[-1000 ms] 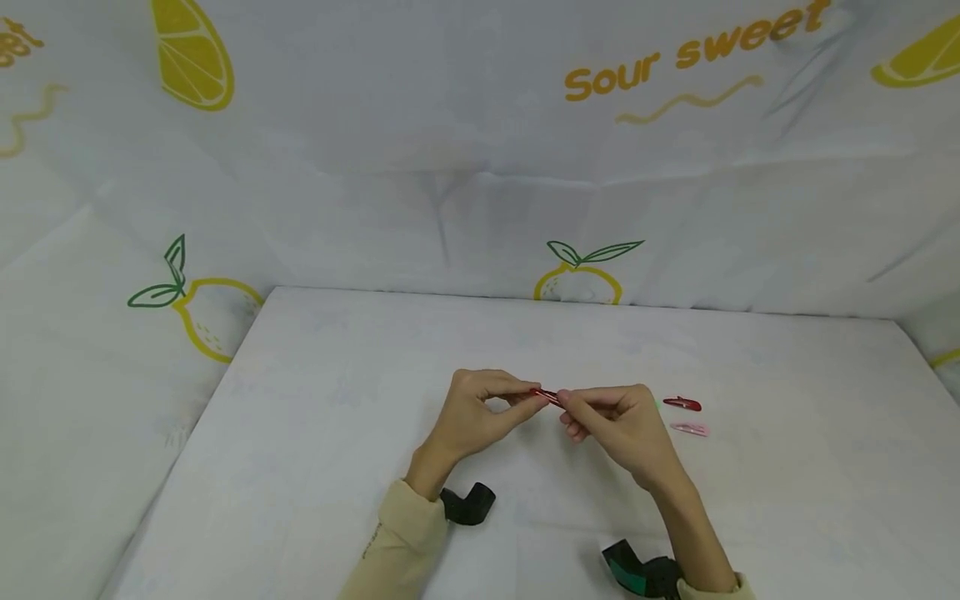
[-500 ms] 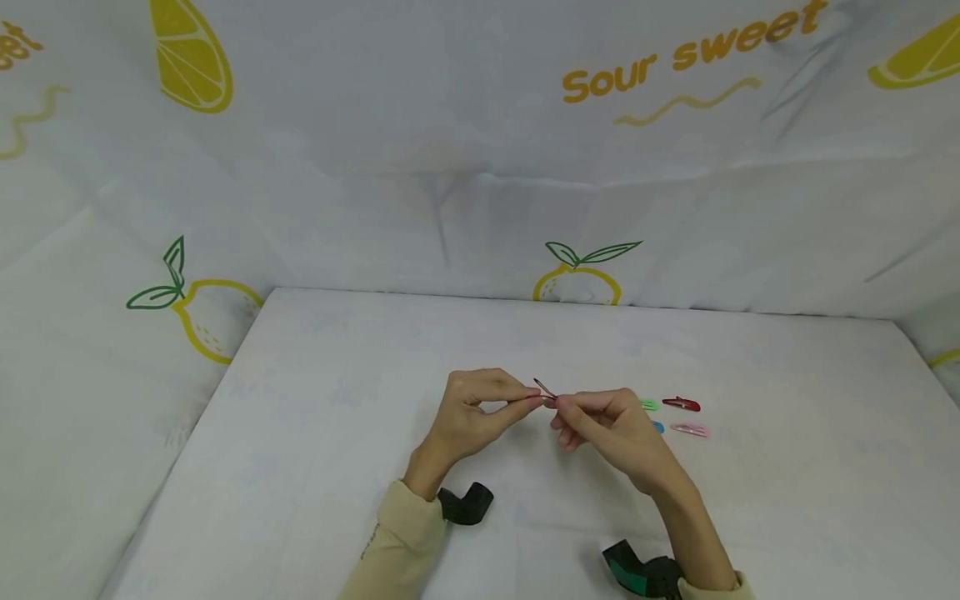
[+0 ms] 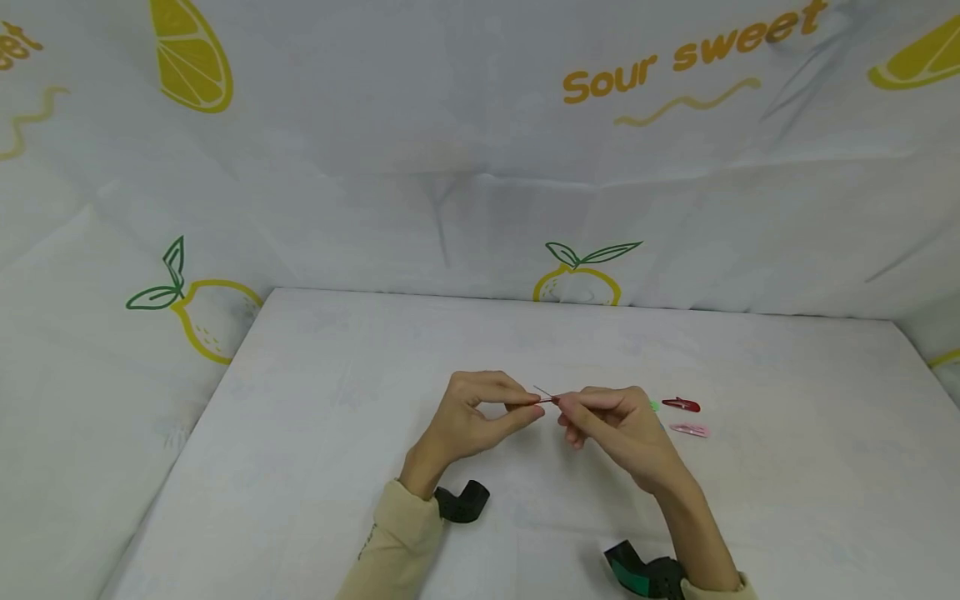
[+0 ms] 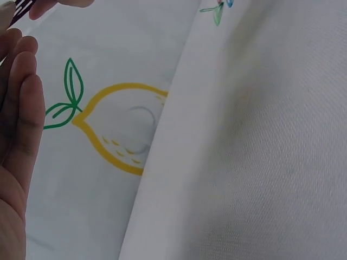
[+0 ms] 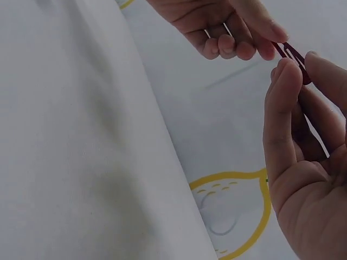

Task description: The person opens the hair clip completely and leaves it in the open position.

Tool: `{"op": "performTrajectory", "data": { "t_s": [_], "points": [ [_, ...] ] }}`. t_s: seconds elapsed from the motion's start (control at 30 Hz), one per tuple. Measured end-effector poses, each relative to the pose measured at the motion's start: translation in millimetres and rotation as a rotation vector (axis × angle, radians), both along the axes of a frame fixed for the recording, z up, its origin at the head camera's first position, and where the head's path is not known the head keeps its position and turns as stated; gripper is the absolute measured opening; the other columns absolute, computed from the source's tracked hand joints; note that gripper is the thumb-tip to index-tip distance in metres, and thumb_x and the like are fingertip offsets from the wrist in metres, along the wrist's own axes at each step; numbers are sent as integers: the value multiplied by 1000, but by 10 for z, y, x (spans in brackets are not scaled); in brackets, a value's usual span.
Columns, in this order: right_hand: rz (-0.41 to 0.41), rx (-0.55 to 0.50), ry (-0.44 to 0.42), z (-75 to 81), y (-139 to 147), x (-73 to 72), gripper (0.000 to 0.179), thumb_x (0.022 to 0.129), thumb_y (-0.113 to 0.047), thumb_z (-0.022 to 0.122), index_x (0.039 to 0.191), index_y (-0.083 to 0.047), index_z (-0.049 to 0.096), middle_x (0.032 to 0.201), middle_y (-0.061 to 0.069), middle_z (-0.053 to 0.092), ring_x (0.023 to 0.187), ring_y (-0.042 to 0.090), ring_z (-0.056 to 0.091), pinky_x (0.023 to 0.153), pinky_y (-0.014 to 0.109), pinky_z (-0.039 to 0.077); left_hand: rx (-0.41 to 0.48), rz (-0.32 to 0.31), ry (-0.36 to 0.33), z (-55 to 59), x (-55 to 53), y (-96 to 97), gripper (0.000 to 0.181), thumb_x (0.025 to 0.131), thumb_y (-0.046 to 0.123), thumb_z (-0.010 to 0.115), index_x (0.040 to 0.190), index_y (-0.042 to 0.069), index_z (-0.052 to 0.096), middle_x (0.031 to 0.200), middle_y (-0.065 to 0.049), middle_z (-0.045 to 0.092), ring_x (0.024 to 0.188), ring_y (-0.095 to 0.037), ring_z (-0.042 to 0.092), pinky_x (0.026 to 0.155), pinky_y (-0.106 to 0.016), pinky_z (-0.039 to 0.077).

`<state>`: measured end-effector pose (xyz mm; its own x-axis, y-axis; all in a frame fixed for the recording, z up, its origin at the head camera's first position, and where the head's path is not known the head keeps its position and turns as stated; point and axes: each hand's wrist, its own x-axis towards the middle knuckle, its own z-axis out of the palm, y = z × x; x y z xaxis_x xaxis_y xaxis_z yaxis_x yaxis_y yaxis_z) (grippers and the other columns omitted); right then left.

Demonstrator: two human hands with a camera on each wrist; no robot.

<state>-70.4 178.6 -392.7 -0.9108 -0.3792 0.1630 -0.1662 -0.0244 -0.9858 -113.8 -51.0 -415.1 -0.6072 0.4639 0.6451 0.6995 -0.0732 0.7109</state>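
Observation:
A red snap hair clip (image 3: 550, 399) is held between both hands above the white table. Its thin inner part sticks up from the frame, so the clip stands bent open. At its left end, the thumb and index finger of my left hand (image 3: 480, 414) pinch it. My right hand (image 3: 618, 433) grips the other end between thumb and fingertips. In the right wrist view, the clip (image 5: 296, 58) spans the gap between left hand (image 5: 217, 24) and right hand (image 5: 306, 168). The left wrist view shows only a corner of the clip (image 4: 23, 10) beyond the left fingers.
To the right of my right hand lie another red hair clip (image 3: 681, 404) and a pink one (image 3: 689, 430). A green clip (image 3: 655, 406) is mostly hidden behind that hand. Lemon-printed cloth (image 3: 375, 208) rises behind the table's back edge (image 3: 420, 293).
The clip looked flat a second ago; half a second ago its inner part sprang up, and it remains raised. My right hand shifted slightly, covering more of the green and blue clips.

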Motion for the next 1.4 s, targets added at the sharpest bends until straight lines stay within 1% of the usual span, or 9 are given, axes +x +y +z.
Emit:
{"op": "performTrajectory", "data": {
  "t_s": [0.2,0.4,0.6,0.73,0.87,1.07,1.17,1.27,1.4],
  "points": [
    [-26,88,29,3,34,3,19,98,0,64,110,12,72,82,-3,72,67,11,67,67,28,59,-18,-3,-42,5,9,-9,11,84,-6,78,95,-6,80,85,-15,79,71,-16,71,64,-25,58],
    [-42,166,78,20,68,15,24,96,0,67,119,6,72,85,-4,70,68,12,65,67,27,59,-36,-22,-56,22,14,-13,10,85,-5,78,95,-5,80,87,-15,79,71,-15,71,64,-24,58],
    [-48,179,129,27,75,24,27,90,5,72,116,2,75,84,-5,68,68,10,61,60,27,55,-55,-29,-47,28,19,-14,11,84,-4,79,95,-6,80,87,-15,79,71,-15,71,63,-23,58],
    [-61,183,209,9,71,18,25,87,8,74,110,0,78,81,-3,69,64,9,58,55,25,52,-60,-39,-51,25,20,-12,12,85,-4,79,96,-6,80,88,-15,79,71,-15,72,64,-23,59],
    [-76,195,327,-6,64,12,25,85,10,76,107,-2,79,78,2,70,63,7,55,54,22,49,-61,-38,-49,16,20,-6,12,84,-5,79,97,-6,80,87,-15,79,71,-14,71,64,-23,58],
    [-120,310,455,-21,87,-6,30,81,7,80,108,-5,80,69,-1,66,60,2,51,53,18,45,-68,-47,-45,-39,17,-2,12,84,-4,79,96,-5,80,86,-14,79,70,-13,69,63,-21,56],
    [-125,370,469,-27,127,-10,30,80,5,82,108,-7,81,65,-5,64,58,0,48,52,16,42,-74,-56,-38,-76,10,15,13,84,-3,79,97,-5,80,86,-12,79,69,-11,66,61,-21,54],
    [-139,430,465,-23,179,5,30,80,3,83,107,-9,81,63,-9,62,59,-2,46,52,15,40,-95,-51,-34,-98,9,32,16,84,-1,81,100,-3,80,83,-9,79,68,-9,63,60,-25,55],
    [-178,506,449,-22,287,49,31,79,3,83,108,-9,81,67,-8,68,58,-4,44,51,14,39,-133,-24,-34,-131,14,30,18,84,2,82,101,-3,80,81,-6,78,69,-8,63,63,-27,57]
  ]
}}
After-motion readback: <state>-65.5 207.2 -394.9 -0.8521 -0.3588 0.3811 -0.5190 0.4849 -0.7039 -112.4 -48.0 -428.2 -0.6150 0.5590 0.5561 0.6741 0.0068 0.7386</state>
